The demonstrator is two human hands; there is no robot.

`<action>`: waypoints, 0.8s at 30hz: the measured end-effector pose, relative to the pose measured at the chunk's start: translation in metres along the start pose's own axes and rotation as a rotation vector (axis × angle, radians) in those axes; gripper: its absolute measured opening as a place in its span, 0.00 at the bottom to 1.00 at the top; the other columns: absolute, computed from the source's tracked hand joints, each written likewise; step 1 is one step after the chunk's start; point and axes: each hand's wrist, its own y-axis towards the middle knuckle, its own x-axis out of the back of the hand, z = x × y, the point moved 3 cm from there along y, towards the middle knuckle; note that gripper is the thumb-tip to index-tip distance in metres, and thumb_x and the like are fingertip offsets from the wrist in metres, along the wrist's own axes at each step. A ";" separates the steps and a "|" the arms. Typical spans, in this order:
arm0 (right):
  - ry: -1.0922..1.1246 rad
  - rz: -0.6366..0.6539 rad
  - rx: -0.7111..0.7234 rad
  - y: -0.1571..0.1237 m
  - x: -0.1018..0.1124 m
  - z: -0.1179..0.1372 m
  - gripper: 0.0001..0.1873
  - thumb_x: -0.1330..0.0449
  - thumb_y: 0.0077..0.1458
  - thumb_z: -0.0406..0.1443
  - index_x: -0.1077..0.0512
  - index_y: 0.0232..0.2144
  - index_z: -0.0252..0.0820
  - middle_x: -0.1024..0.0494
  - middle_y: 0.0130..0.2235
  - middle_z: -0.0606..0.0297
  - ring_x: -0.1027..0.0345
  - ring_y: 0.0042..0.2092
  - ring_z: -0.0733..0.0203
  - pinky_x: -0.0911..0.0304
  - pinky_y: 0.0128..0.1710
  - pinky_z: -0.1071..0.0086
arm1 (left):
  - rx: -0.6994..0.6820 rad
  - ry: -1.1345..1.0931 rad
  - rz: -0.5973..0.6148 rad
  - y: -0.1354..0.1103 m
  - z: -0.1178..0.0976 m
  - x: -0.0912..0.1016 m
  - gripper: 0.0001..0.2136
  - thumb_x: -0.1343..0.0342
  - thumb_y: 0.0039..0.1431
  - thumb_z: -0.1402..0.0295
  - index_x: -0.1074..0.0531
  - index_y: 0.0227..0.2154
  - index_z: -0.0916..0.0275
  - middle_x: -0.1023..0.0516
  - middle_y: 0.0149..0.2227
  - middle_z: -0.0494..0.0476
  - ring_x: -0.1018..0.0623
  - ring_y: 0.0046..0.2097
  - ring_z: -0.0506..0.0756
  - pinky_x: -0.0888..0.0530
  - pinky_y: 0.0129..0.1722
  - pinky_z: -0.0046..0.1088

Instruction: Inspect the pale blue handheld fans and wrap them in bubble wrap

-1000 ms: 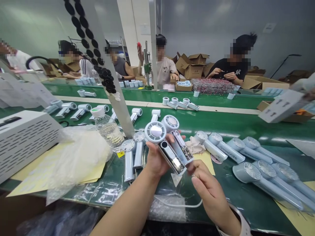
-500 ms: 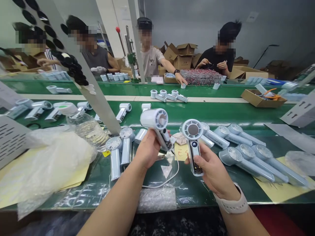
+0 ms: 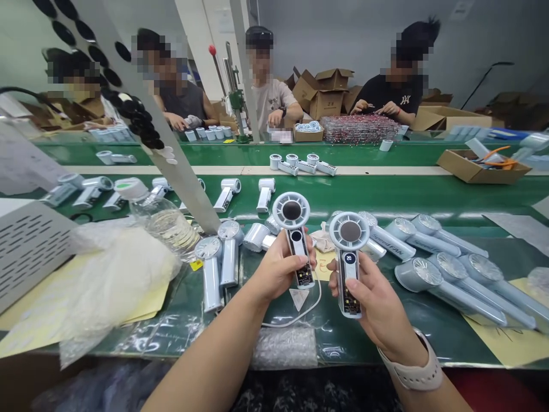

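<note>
Head: left fan, right fan held just apart.

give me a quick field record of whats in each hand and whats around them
left hand: gripping an unlit handheld fan upright by its handle
right hand: gripping a lit handheld fan upright, display reads 20
right wrist: white watch
right of hands: row of pale blue fans lying on the green belt
left of hands: two fans lying flat, water bottle, plastic bag
under hands: white cable
</note>
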 end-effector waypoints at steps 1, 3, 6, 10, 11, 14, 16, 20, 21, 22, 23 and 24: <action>0.004 -0.020 -0.020 0.000 0.000 -0.002 0.25 0.32 0.55 0.44 0.33 0.52 0.45 0.28 0.40 0.61 0.35 0.35 0.60 0.34 0.34 0.70 | 0.005 -0.004 -0.012 0.000 0.000 0.000 0.22 0.36 0.48 0.70 0.38 0.45 0.63 0.34 0.37 0.53 0.29 0.34 0.50 0.30 0.35 0.29; 0.025 -0.038 -0.054 0.001 -0.001 -0.005 0.28 0.31 0.53 0.44 0.34 0.53 0.46 0.28 0.42 0.60 0.34 0.35 0.60 0.34 0.35 0.69 | 0.020 0.000 -0.031 0.000 0.000 0.000 0.25 0.35 0.48 0.69 0.39 0.47 0.63 0.34 0.39 0.54 0.28 0.35 0.51 0.30 0.36 0.31; 0.070 -0.035 -0.069 0.002 -0.003 -0.007 0.29 0.31 0.52 0.45 0.35 0.53 0.45 0.28 0.41 0.60 0.35 0.34 0.60 0.35 0.33 0.70 | 0.032 0.009 -0.024 -0.002 0.001 -0.001 0.26 0.34 0.47 0.68 0.39 0.48 0.64 0.33 0.38 0.54 0.27 0.34 0.51 0.30 0.35 0.31; 0.071 -0.043 -0.060 0.002 -0.003 -0.007 0.27 0.32 0.53 0.44 0.34 0.51 0.42 0.28 0.34 0.62 0.37 0.32 0.60 0.36 0.31 0.71 | 0.016 -0.002 -0.005 -0.002 0.002 -0.003 0.24 0.35 0.47 0.69 0.39 0.46 0.63 0.33 0.37 0.53 0.28 0.33 0.50 0.30 0.33 0.29; 0.066 -0.045 -0.049 0.001 -0.002 -0.007 0.26 0.32 0.53 0.44 0.34 0.50 0.42 0.28 0.33 0.62 0.37 0.32 0.60 0.37 0.31 0.70 | 0.012 -0.012 0.010 -0.002 0.002 -0.003 0.24 0.35 0.48 0.69 0.39 0.47 0.63 0.34 0.37 0.53 0.28 0.33 0.50 0.30 0.33 0.29; 0.048 -0.042 -0.035 0.000 -0.001 -0.005 0.26 0.33 0.54 0.44 0.35 0.51 0.42 0.28 0.33 0.62 0.38 0.32 0.60 0.37 0.31 0.69 | 0.006 -0.032 0.064 -0.003 0.002 -0.005 0.24 0.36 0.49 0.69 0.39 0.48 0.63 0.34 0.38 0.53 0.28 0.34 0.50 0.29 0.33 0.29; 0.024 -0.040 -0.040 -0.001 -0.001 -0.003 0.28 0.33 0.54 0.44 0.36 0.52 0.42 0.28 0.33 0.61 0.37 0.32 0.59 0.37 0.30 0.69 | 0.006 -0.025 0.073 -0.002 0.003 -0.005 0.24 0.37 0.49 0.70 0.39 0.48 0.63 0.34 0.38 0.53 0.28 0.34 0.50 0.29 0.32 0.29; 0.011 -0.095 -0.039 -0.001 -0.001 -0.004 0.28 0.32 0.51 0.44 0.35 0.51 0.42 0.28 0.36 0.61 0.36 0.31 0.59 0.36 0.29 0.68 | 0.054 -0.064 0.026 0.000 0.007 0.000 0.25 0.36 0.47 0.68 0.39 0.47 0.62 0.33 0.36 0.52 0.28 0.32 0.50 0.29 0.31 0.29; 0.019 -0.115 -0.044 -0.001 0.000 -0.005 0.27 0.32 0.52 0.44 0.34 0.50 0.43 0.28 0.37 0.60 0.36 0.31 0.60 0.36 0.29 0.68 | 0.065 -0.063 -0.006 0.001 0.008 0.002 0.24 0.36 0.47 0.67 0.39 0.46 0.62 0.33 0.35 0.52 0.28 0.31 0.50 0.30 0.30 0.29; 0.024 -0.135 -0.045 -0.001 0.000 -0.007 0.25 0.33 0.52 0.45 0.33 0.49 0.43 0.28 0.38 0.60 0.36 0.31 0.60 0.36 0.28 0.69 | 0.072 -0.050 -0.043 0.002 0.008 0.003 0.23 0.36 0.47 0.66 0.39 0.45 0.62 0.33 0.35 0.52 0.29 0.31 0.50 0.30 0.30 0.29; 0.023 -0.152 -0.042 -0.001 0.001 -0.008 0.23 0.33 0.53 0.45 0.33 0.47 0.43 0.28 0.37 0.61 0.36 0.31 0.61 0.36 0.28 0.70 | 0.075 -0.032 -0.074 0.002 0.009 0.005 0.23 0.36 0.48 0.66 0.39 0.44 0.63 0.33 0.35 0.52 0.29 0.30 0.49 0.30 0.30 0.29; 0.024 -0.156 -0.041 -0.001 0.001 -0.009 0.21 0.34 0.54 0.45 0.32 0.46 0.43 0.28 0.37 0.62 0.36 0.31 0.61 0.36 0.28 0.71 | 0.076 -0.020 -0.089 0.002 0.009 0.005 0.23 0.36 0.47 0.66 0.39 0.44 0.63 0.33 0.34 0.52 0.29 0.30 0.49 0.30 0.30 0.28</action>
